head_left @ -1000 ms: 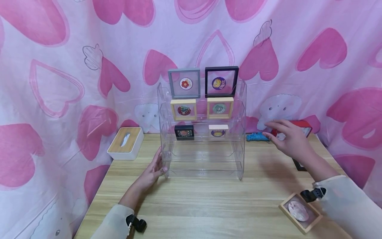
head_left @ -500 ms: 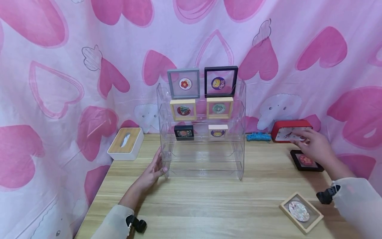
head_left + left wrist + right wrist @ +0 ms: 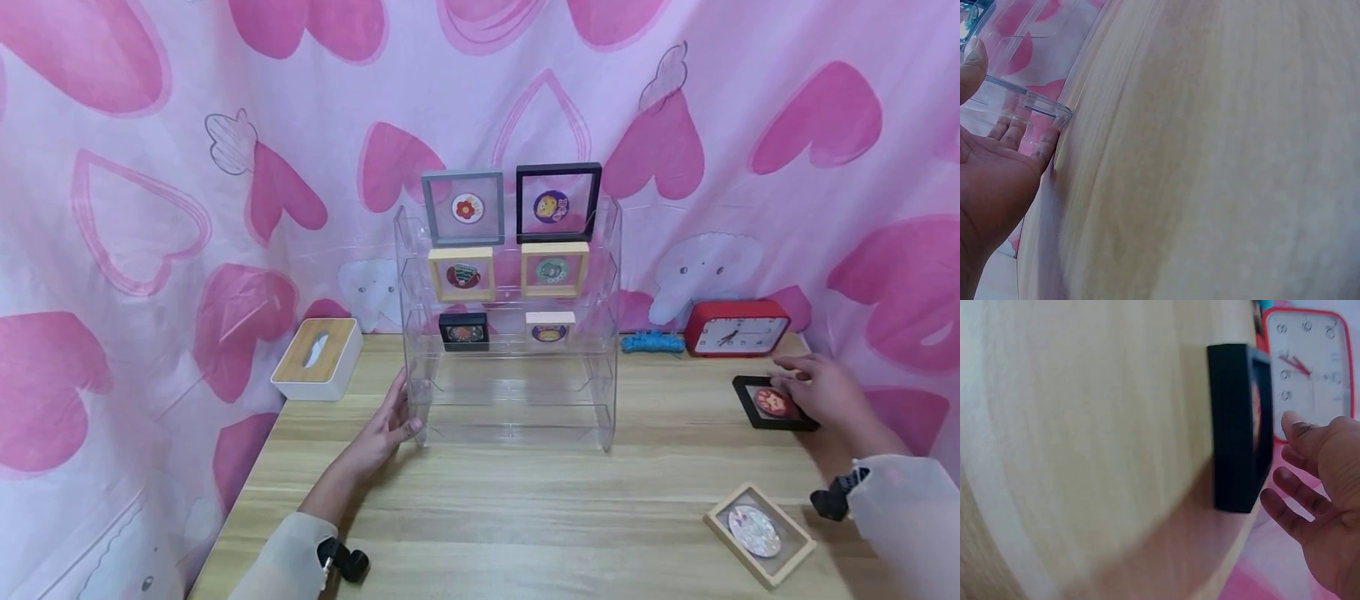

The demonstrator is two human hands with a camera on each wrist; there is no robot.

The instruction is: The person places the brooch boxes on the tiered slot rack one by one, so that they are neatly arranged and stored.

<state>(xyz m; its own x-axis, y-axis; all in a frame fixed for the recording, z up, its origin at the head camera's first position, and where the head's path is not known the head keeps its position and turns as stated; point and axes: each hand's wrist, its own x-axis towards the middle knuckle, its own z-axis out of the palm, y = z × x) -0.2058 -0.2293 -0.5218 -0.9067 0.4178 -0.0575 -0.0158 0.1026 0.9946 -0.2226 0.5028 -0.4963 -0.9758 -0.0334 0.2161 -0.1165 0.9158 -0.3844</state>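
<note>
My left hand (image 3: pixel 381 433) holds the lower left side panel of a clear tiered display stand (image 3: pixel 512 417). In the left wrist view, the thumb (image 3: pixel 972 70) is on one side of the panel and the fingers show through the plastic. Over on the right, my right hand (image 3: pixel 828 396) hovers at the far right side of a black square frame (image 3: pixel 772 402) with a red round badge, lying flat. Its fingers are loosely bent and spread, with a gap to the black frame (image 3: pixel 1232 431) in the right wrist view.
The stand bears a grey frame (image 3: pixel 465 208), a large black frame (image 3: pixel 557 204) and several smaller frames. A wooden frame (image 3: pixel 759 533) lies front right. Behind are a red clock (image 3: pixel 738 328) and blue cord (image 3: pixel 652 342); a tissue box (image 3: pixel 318 358) stands left.
My right hand has moved right and down, from in front of the red clock to the black frame, uncovering the clock. The left hand has stayed at the stand.
</note>
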